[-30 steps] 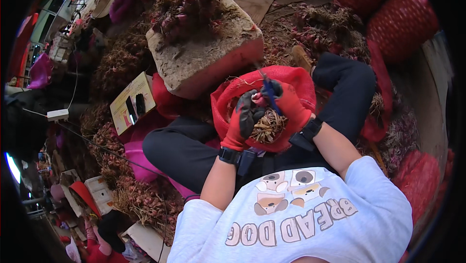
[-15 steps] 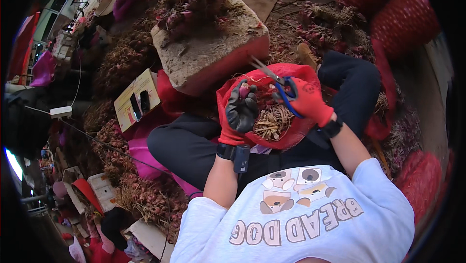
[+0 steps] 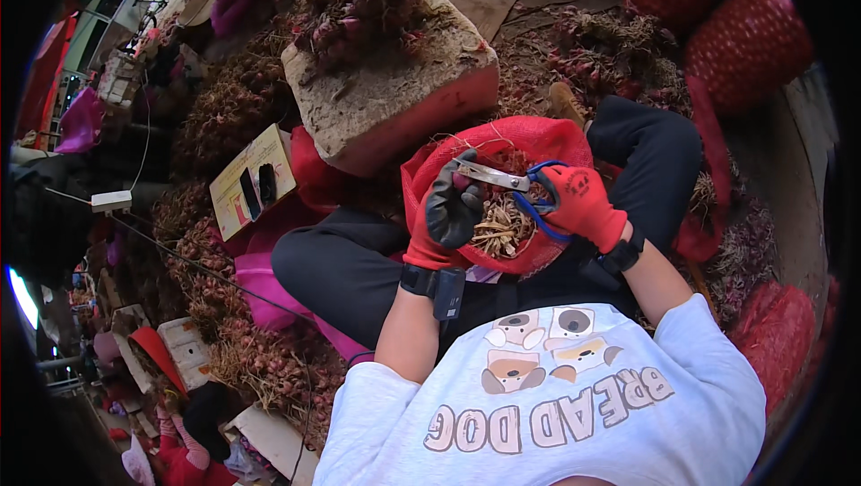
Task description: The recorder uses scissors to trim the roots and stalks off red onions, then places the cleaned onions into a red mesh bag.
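I sit on the ground with a red mesh sack (image 3: 529,141) open in my lap. Inside it lie cut dry roots (image 3: 502,226). My right hand (image 3: 583,208), in a red glove, grips blue-handled scissors (image 3: 507,181) whose open blades point left. My left hand (image 3: 448,212), in a red and black glove, pinches a small shallot bulb at the blade tips, over the sack's mouth.
A stone block (image 3: 395,96) topped with shallots stands just beyond my knees. Heaps of shallots (image 3: 224,118) with stalks lie at left and front. Filled red net bags (image 3: 717,20) sit at far right. A yellow card (image 3: 251,181) rests left of the block.
My right hand has drawn right and spread the scissors' blades. My left hand rose from the roots to the blade tips with a bulb.
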